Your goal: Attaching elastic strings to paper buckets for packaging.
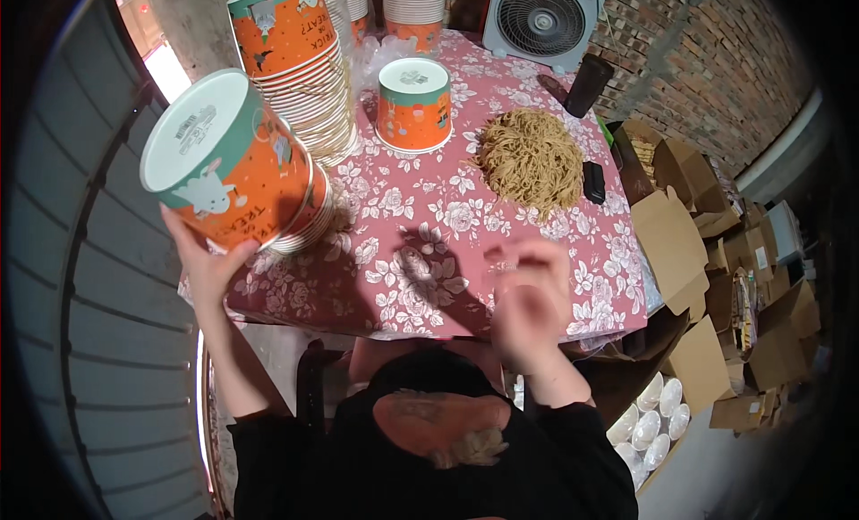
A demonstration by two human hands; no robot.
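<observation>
My left hand (208, 262) grips a short stack of orange and green paper cups (234, 165), tilted with the white bottoms toward me, above the table's left edge. My right hand (528, 301) is blurred over the table's front edge, fingers drawn together; whether it holds anything I cannot tell. One orange paper cup (413, 105) stands upside down on the table (429, 242), which has a pink floral cloth. A pile of tan shredded paper filler (531, 160) lies to its right.
A long leaning stack of the same cups (304, 72) lies at the back left, with more cup stacks (413, 8) behind it. A white fan (540, 21), a dark tumbler (587, 85) and a small black object (594, 182) sit at the right. Cardboard boxes (707, 260) and clear lids (651, 426) crowd the floor.
</observation>
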